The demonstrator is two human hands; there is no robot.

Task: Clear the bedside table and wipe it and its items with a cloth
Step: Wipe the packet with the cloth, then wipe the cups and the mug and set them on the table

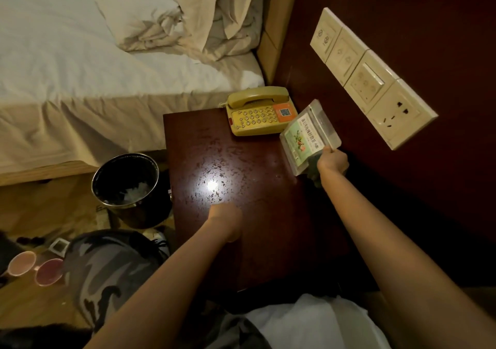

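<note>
A: Head view: right hand [332,160] grips the clear plastic tea packet with green label [308,134] by its lower corner, above the dark red glossy bedside table [214,160].

B: Probably light, crinkly, slippery. Left hand [226,218]? Can't tell.

Telephone [259,110] at bedside table's [241,254] back, bin [128,187] left, bed [80,66] behind bin

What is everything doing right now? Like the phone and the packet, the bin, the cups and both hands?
Yellow push-button telephone: on the table's far corner, handset in its cradle.
Clear plastic tea packet with green label: lifted, tilted, gripped by the right hand.
Left hand: resting on the dark red wooden bedside table; fingers hidden.
Black round waste bin: upright on the floor, clear wrappers inside.
Two pink cups: on the floor.
</note>
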